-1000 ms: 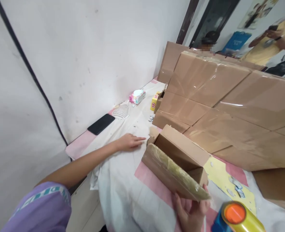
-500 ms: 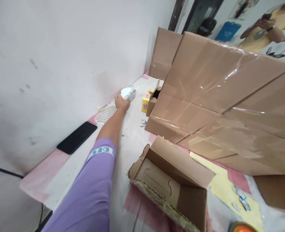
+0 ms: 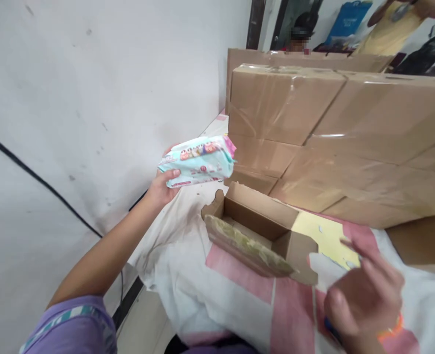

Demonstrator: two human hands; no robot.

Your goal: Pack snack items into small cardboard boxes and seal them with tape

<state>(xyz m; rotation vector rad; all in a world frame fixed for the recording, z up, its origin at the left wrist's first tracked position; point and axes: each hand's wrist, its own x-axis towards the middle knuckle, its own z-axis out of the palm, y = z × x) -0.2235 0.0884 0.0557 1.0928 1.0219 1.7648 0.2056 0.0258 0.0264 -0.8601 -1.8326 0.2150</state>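
Observation:
My left hand [image 3: 165,183] is closed around one end of a soft pack of wipes [image 3: 202,164], pale aqua with small cartoon figures and a pink end. The pack is raised beside the wall, to the left of and above an open cardboard box [image 3: 256,241]. That box stands on the cloth with its flaps spread and a torn greenish strip along its near edge. To the box's right, my right hand [image 3: 365,295] is blurred, fingers apart and bent, with nothing seen in it. An orange band shows by its wrist; what it is I cannot tell.
Behind the box stands a large stack of taped cardboard [image 3: 313,128]. A yellow sheet [image 3: 319,231] and a brown cardboard piece [image 3: 422,241] lie on the right. A pink and white cloth [image 3: 235,275] covers the table. A black cable [image 3: 44,182] runs along the left wall.
My left hand has drawn back from the far end of the table, bringing the pack of wipes closer. My right hand has come into full view at the right. The camera view has shifted.

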